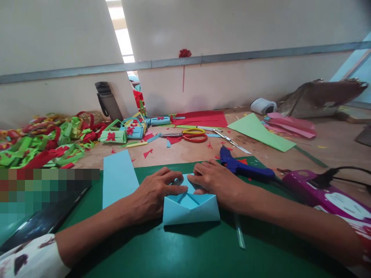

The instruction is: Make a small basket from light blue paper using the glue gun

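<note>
A folded light-blue paper (191,216) stands on the green cutting mat (185,255), its near side raised like a low wall with a V-shaped dip at the top. From the left, my left hand (160,189) bends its fingers onto the paper's far part, thumb and fingertips pressing it. My right hand (217,183) does the same from the right, its fingertips close to those of the left. Part of the paper's far end is hidden under the fingers. A flat light-blue paper strip (119,177) lies left of my hands.
A blue glue gun (246,166) and a clear glue stick (239,231) lie right. Beyond the mat are scissors (194,135), a cutter knife (232,141), and green paper (262,131). Finished paper bags (113,136) sit back left. A purple power strip (327,193) is at right.
</note>
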The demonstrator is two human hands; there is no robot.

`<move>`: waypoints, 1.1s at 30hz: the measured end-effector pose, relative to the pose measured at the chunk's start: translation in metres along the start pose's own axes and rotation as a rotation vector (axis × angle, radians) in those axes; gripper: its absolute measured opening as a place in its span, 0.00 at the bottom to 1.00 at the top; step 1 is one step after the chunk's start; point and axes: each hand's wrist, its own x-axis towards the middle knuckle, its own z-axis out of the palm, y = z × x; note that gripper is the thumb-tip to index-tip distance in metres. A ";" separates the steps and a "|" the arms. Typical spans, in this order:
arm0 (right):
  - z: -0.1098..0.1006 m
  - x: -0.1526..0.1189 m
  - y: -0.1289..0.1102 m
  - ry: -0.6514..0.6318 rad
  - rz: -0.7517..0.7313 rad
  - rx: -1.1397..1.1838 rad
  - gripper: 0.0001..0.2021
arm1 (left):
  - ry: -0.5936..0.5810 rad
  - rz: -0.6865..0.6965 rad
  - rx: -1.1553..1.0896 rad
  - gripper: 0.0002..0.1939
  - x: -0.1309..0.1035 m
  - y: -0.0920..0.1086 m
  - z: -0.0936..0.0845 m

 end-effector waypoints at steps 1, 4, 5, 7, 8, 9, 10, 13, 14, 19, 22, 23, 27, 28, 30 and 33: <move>0.000 -0.001 0.001 0.008 -0.004 0.018 0.10 | 0.001 -0.008 -0.006 0.14 0.000 -0.001 0.000; 0.000 -0.001 0.002 0.012 -0.007 0.058 0.09 | -0.013 -0.022 -0.007 0.15 0.000 -0.001 0.000; 0.000 -0.001 0.002 0.007 -0.004 0.068 0.08 | -0.023 -0.025 0.001 0.15 0.001 -0.001 -0.001; -0.002 -0.001 0.001 -0.010 0.031 0.100 0.07 | -0.039 -0.025 0.016 0.16 0.001 0.000 -0.002; -0.003 0.000 0.000 -0.018 0.061 0.119 0.06 | -0.045 -0.026 0.020 0.16 0.001 0.000 -0.002; -0.005 0.000 0.000 -0.023 0.097 0.133 0.05 | -0.046 -0.027 0.020 0.16 0.001 0.000 -0.002; -0.006 0.000 0.000 -0.024 0.139 0.142 0.04 | -0.045 -0.028 0.018 0.15 0.001 0.000 -0.002; -0.007 0.002 0.000 -0.001 0.260 0.127 0.04 | -0.044 -0.036 0.012 0.15 0.001 0.000 -0.003; -0.006 0.002 0.000 0.010 0.296 0.119 0.05 | -0.044 -0.037 0.012 0.15 0.001 0.000 -0.002; -0.001 0.005 0.000 0.053 0.382 0.133 0.07 | -0.020 -0.022 0.032 0.15 0.000 0.000 -0.001; -0.002 0.005 -0.001 0.071 0.382 0.182 0.07 | 0.034 -0.022 0.055 0.14 -0.002 0.001 0.002; -0.003 0.004 -0.002 0.076 0.378 0.203 0.07 | 0.051 -0.028 0.060 0.14 -0.003 0.001 0.003; -0.006 0.002 -0.003 0.104 0.367 0.295 0.06 | 0.131 -0.044 0.025 0.17 -0.007 0.000 0.008; -0.006 0.002 -0.003 0.114 0.369 0.323 0.06 | 0.156 -0.057 -0.005 0.18 -0.008 -0.001 0.009; -0.006 0.002 -0.004 0.129 0.376 0.390 0.06 | 0.211 -0.101 -0.089 0.21 -0.009 -0.002 0.011; -0.006 0.001 -0.006 0.141 0.367 0.513 0.07 | 0.302 -0.221 -0.249 0.23 -0.008 -0.002 0.011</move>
